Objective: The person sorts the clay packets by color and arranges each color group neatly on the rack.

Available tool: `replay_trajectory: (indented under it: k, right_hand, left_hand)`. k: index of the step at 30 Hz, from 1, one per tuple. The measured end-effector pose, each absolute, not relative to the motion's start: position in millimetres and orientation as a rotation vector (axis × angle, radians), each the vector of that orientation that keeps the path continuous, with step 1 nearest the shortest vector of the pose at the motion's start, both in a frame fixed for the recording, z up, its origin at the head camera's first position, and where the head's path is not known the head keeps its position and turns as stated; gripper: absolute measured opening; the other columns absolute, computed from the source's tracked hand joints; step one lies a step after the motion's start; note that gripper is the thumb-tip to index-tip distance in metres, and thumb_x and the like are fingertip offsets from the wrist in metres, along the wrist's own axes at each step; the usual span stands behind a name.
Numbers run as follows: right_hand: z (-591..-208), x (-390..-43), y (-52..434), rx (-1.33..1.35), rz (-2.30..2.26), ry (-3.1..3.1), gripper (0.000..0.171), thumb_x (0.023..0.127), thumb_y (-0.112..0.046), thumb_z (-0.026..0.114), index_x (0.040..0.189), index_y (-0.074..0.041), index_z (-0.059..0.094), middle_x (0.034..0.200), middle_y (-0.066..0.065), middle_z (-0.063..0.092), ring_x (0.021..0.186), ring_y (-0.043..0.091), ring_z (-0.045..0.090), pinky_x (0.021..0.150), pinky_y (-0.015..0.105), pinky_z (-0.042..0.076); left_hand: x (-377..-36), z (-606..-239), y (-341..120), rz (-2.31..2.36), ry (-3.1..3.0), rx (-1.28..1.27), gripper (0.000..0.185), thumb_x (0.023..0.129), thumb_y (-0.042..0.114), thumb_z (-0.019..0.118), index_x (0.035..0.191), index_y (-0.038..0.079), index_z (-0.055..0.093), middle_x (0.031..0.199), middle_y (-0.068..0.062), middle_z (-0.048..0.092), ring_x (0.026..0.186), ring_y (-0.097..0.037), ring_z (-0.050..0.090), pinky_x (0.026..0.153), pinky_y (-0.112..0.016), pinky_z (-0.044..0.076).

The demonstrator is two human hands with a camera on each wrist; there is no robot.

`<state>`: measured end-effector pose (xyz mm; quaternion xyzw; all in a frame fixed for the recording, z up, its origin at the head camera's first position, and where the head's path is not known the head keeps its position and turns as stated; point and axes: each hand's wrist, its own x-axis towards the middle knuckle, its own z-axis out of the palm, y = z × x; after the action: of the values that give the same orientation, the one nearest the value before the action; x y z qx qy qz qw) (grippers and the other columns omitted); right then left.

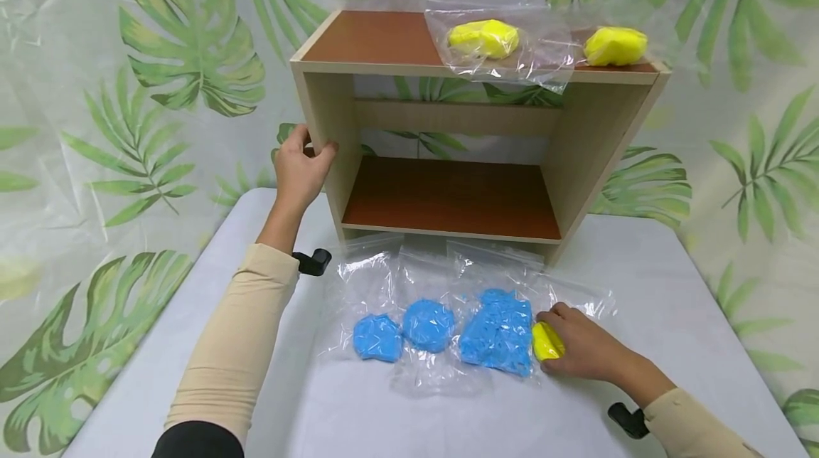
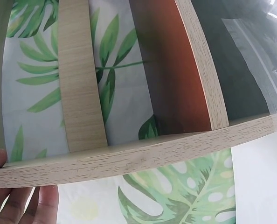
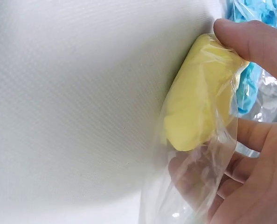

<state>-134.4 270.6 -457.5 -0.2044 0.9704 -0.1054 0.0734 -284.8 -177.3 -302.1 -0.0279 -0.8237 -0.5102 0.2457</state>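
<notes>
wooden shelf (image 1: 448,195) is gripped at its left front edge by left hand (image 1: 299,172), bagged yellow lump (image 1: 547,342) pinched by right hand (image 1: 581,345) just beside blue lump (image 1: 495,333), tabletop (image 1: 678,301) room left rightward.

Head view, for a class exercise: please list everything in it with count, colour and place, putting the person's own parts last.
Shelf unit: 1, pale wood with red-brown boards, standing on the table
Upper yellow lumps: 2, yellow in clear bags, on top of the unit towards its right
Blue lumps: 3, blue in clear bags, in a row before the unit
Lower yellow lump: 1, yellow in a clear bag, right of the blue row
Table: 1, white, under everything
Backdrop: 1, pale with green leaves, behind
Wrist mounts: 2, black, one per wrist
Sleeves: 2, beige, one per arm
Left hand: 1, bare, gripping the unit's left side
Right hand: 1, bare, holding the lower yellow lump
</notes>
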Motion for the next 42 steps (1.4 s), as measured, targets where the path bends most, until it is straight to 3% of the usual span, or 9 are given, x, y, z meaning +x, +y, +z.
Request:
replay_trajectory:
  k: [7,16,24,31,42]
  right_hand:
    - [-460.5,-133.4,269.2,-0.601,-0.313,2.925,0.078,0.066,-0.037,0.087,0.129,-0.003,0.058,0.115,0.012,0.058,0.095,0.019,0.053,0.082,0.040,0.057]
    - [-461.7,-133.4,269.2,-0.619,-0.317,2.917,0.077,0.066,-0.033,0.087,0.129,-0.002,0.057,0.115,0.013,0.057,0.096,0.019,0.053,0.082,0.040,0.057]
    - [-458.7,-133.1,270.2,-0.626,-0.327,2.923,0.075,0.066,-0.032,0.086,0.128,-0.001,0.058,0.116,0.015,0.058,0.098,0.023,0.054,0.084,0.044,0.056]
    - [-446.6,-133.9,283.7,-0.609,-0.301,2.962,0.073,0.065,-0.026,0.086,0.128,-0.001,0.059,0.116,0.015,0.060,0.097,0.023,0.054,0.082,0.044,0.054]
    - [-417.9,-136.6,309.9,-0.598,-0.311,3.031,0.072,0.065,-0.026,0.087,0.126,0.001,0.060,0.116,0.019,0.061,0.099,0.029,0.055,0.078,0.044,0.054]
  left_hand:
    - [-284.0,-302.3,-177.4,-1.387,-2.243,-0.071,0.037,0.090,0.025,0.061,0.122,0.007,0.062,0.121,-0.013,0.068,0.107,-0.026,0.072,0.081,-0.035,0.058]
    - [-283.9,-304.5,-178.4,-1.373,-2.247,-0.067,0.037,0.090,0.025,0.061,0.122,0.006,0.062,0.122,-0.014,0.068,0.108,-0.027,0.071,0.085,-0.040,0.059]
    - [-284.8,-304.1,-179.4,-1.412,-2.243,-0.068,0.036,0.089,0.023,0.061,0.120,0.005,0.063,0.120,-0.014,0.069,0.107,-0.027,0.072,0.075,-0.023,0.054]
    - [-284.3,-304.9,-179.2,-1.428,-2.246,-0.058,0.036,0.089,0.024,0.061,0.121,0.005,0.062,0.121,-0.014,0.069,0.108,-0.027,0.071,0.081,-0.032,0.057]
    - [-284.6,-302.4,-178.1,-1.451,-2.224,-0.062,0.037,0.089,0.023,0.061,0.121,0.006,0.063,0.121,-0.014,0.068,0.107,-0.026,0.071,0.079,-0.027,0.056]
